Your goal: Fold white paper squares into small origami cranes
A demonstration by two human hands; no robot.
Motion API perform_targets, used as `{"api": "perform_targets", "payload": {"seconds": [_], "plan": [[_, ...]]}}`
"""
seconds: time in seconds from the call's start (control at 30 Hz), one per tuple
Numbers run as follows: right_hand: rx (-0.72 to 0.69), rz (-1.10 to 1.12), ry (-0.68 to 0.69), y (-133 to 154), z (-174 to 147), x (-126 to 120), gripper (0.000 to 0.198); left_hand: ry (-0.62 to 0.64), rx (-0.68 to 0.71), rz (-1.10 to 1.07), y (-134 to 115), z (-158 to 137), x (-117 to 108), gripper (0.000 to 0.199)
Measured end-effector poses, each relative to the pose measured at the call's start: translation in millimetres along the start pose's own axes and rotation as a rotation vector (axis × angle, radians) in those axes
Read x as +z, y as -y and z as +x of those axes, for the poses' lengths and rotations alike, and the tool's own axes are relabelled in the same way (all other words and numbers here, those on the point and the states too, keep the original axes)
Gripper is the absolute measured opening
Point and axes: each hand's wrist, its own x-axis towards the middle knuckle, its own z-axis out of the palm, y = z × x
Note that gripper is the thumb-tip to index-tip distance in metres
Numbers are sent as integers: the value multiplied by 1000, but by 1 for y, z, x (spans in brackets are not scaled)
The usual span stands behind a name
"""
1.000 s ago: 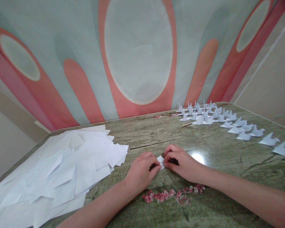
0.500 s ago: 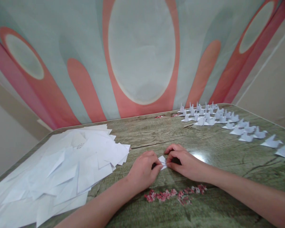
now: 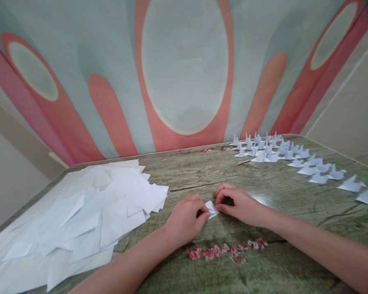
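While our left hand [image 3: 185, 218] pinches the left side of the small folded paper [image 3: 212, 209], our right hand [image 3: 241, 204] sits at its right side, thumb and forefinger curled close together; whether these grip or merely touch it, we cannot tell. Position: on the table [image 3: 196, 179], between both hands, sheets [image 3: 119, 220] to the left, folded birds [image 3: 319, 178] far right. We judge the step to be a fold being shaped. Next move likely calls for steady left fingers, edges aligned, crease pressed flat.
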Motion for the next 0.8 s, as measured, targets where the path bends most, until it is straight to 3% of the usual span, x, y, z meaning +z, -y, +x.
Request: {"api": "perform_targets", "payload": {"seconds": [0.37, 0.8], "plan": [[8, -6, 5, -3, 2, 1, 6, -12, -18, -14, 3, 0, 4, 10], [-15, -21, 110, -4, 4, -8, 6, -72, -62, -43, 5, 5, 8, 10]]}}
